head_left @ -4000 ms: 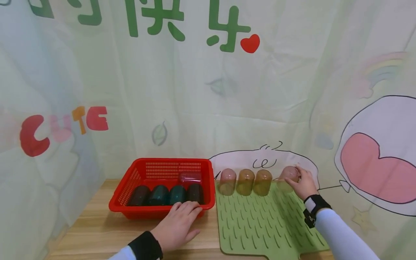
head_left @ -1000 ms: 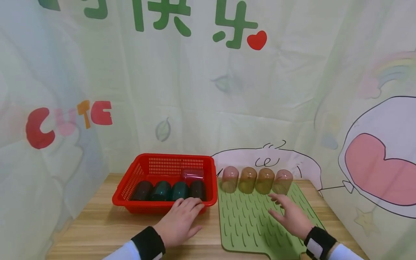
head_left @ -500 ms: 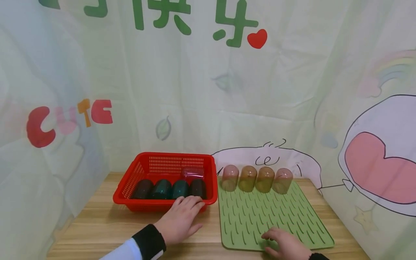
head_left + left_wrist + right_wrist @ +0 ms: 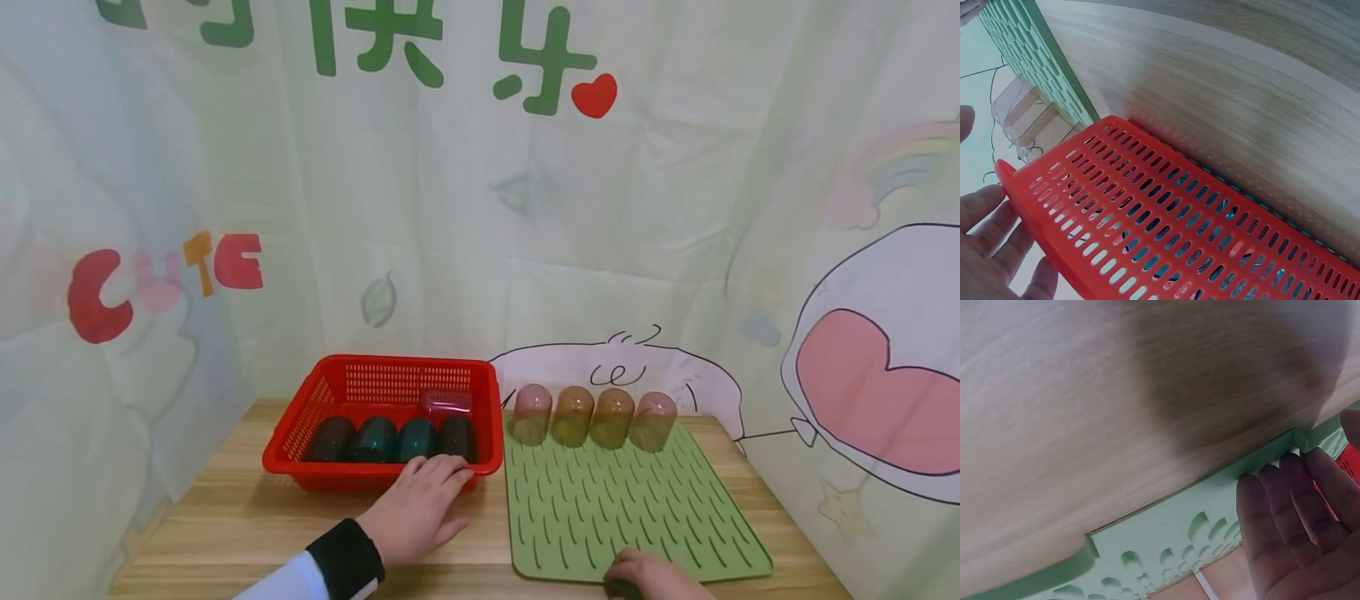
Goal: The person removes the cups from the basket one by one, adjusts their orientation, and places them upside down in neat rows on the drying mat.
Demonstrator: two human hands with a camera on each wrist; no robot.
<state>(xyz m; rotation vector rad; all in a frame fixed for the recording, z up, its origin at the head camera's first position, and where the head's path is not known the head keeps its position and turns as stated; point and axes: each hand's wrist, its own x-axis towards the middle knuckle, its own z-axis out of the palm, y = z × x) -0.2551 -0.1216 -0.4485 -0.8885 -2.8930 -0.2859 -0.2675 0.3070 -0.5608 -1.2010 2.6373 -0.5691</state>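
My left hand (image 4: 416, 512) rests its fingertips on the front rim of a red plastic basket (image 4: 375, 479); the left wrist view shows the fingers loose beside the rim. In the basket lie several dark and teal tinted cups (image 4: 375, 442), with a clear pink cup (image 4: 446, 402) behind them. My right hand (image 4: 652, 575) lies at the front tab of a green ridged mat (image 4: 585, 508). Seen from the right wrist, its fairly straight fingers (image 4: 1291, 506) touch the tab. Upside down along the mat's back edge stand a pink cup (image 4: 532, 417), two amber cups (image 4: 573, 417) and another pink cup (image 4: 653, 422).
Basket and mat sit side by side on a wooden table (image 4: 225, 533). A printed cloth (image 4: 420, 208) hangs close behind and at both sides. The bare table top shows in front of the basket.
My right hand has set the last pink cup at the row's right end, let go and drawn back to the mat's front tab. My left hand has stayed on the basket rim.
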